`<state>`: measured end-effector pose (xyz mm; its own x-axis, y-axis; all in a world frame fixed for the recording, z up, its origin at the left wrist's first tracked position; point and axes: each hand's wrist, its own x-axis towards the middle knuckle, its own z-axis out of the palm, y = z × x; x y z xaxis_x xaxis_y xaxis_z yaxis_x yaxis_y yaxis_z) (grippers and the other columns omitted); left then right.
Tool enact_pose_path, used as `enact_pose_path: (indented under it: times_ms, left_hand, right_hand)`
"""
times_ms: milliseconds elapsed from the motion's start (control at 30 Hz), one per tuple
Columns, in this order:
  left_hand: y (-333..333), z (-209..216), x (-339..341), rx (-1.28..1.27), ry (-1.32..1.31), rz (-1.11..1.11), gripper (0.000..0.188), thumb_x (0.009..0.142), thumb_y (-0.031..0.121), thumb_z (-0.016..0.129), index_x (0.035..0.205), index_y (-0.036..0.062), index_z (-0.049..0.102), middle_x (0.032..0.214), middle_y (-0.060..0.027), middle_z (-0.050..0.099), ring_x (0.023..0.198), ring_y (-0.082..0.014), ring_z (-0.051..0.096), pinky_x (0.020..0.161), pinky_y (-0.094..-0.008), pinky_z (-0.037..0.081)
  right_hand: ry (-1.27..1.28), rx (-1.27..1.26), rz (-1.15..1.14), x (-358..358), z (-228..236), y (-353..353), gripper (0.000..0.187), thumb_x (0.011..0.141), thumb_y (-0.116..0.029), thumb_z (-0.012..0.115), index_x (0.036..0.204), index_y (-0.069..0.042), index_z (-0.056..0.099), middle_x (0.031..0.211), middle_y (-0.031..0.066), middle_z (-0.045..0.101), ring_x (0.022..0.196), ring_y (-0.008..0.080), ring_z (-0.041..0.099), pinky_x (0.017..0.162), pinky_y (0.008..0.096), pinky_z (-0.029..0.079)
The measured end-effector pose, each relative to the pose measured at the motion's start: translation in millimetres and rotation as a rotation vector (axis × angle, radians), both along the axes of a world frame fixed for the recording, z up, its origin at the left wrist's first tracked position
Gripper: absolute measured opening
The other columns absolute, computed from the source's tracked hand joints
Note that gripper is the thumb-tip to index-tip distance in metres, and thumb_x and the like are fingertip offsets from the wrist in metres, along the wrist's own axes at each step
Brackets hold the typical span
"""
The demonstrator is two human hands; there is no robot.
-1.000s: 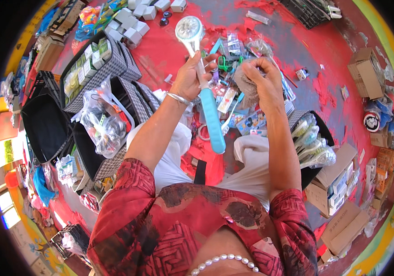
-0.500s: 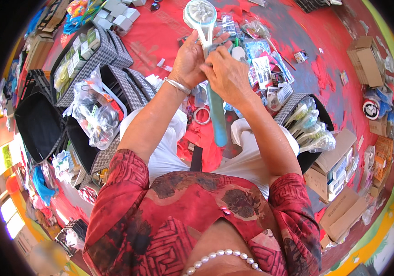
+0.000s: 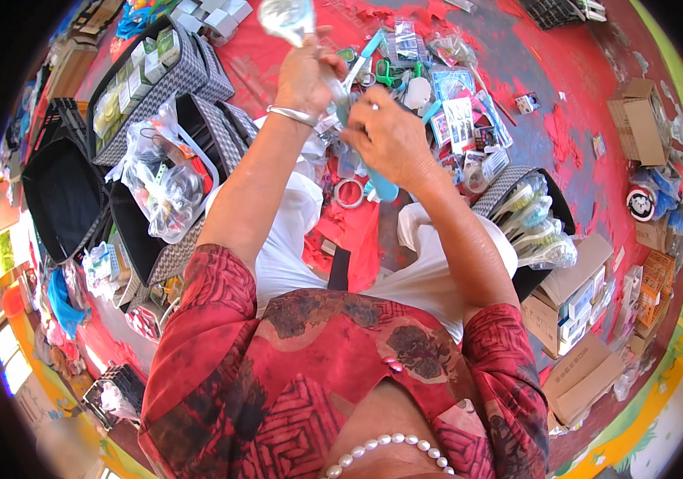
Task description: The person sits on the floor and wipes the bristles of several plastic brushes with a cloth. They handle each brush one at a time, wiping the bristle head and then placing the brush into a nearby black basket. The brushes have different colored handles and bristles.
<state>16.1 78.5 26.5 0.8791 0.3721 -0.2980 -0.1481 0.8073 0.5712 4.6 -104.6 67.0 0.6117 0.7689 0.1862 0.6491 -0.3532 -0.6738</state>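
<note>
Currently: long brush-like tool with light blue handle (image 3: pixel 380 185) and round clear head held off floor. Long axis runs 11 to 5 o'clock. Left hand (image 3: pixel 305 76) clasps head end; right hand (image 3: pixel 393 136) closed around handle, nearer body.

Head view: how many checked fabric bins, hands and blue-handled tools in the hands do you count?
Checked fabric bins: 3
Hands: 2
Blue-handled tool: 1
Total: 6
</note>
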Motion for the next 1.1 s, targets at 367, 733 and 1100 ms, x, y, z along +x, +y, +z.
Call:
enact_pose_path:
  times_ms: [367,733,1100]
  left_hand:
    - [41.7,12.6,-6.3,0.015,0.115,0.33,0.021,0.095,0.02,0.036,0.101,0.0046,0.05,0.056,-0.0048,0.043,0.05,-0.0173,0.049,0.054,-0.0349,0.049]
    - [-68.8,17.0,-21.8,0.4,-0.027,-0.538,0.03,0.097,0.028,0.039,0.11,0.0039,0.05,0.057,0.0022,0.036,0.05,-0.0079,0.041,0.049,-0.0235,0.038]
    - [-101.0,27.7,-43.4,0.629,-0.014,-0.869,0.031,0.096,0.03,0.042,0.105,0.0011,0.051,0.056,0.0054,0.034,0.045,-0.0032,0.033,0.042,-0.0189,0.031]
  right_hand:
    - [0.069,-0.397,-0.369,51.5,5.2,-59.4,0.022,0.069,-0.025,0.065,0.074,-0.003,0.066,0.076,0.0186,0.061,0.072,0.033,0.06,0.066,0.0382,0.046]
    - [0.006,0.656,-0.625,76.0,52.5,-52.7,0.026,0.078,-0.009,0.065,0.102,-0.002,0.061,0.087,0.0043,0.061,0.077,0.0085,0.056,0.068,0.0246,0.046]
    - [-0.269,0.156,-1.001,117.9,33.6,-93.0,0.013,0.073,-0.015,0.067,0.082,-0.006,0.067,0.077,0.0082,0.063,0.065,0.0203,0.061,0.059,0.0303,0.047]
